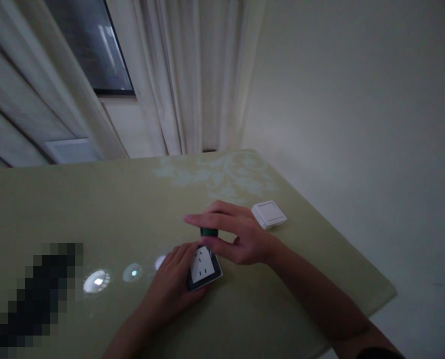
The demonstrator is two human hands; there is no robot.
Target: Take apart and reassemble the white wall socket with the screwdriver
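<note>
My left hand is closed around the left edge of a wall socket, which has a white face with several slots and a dark frame. The socket is tilted on the table. Over its far end, my right hand grips what looks like a green-handled screwdriver between thumb and fingers. Only the round green end shows plainly; its shaft and tip are mostly hidden behind the thumb. Just beyond the right wrist sits a white wall switch.
A pale green cloth with a white floral pattern covers the table. Its right edge runs close to a plain wall. Curtains and a dark window stand behind. At the lower left a dark shape is pixelated.
</note>
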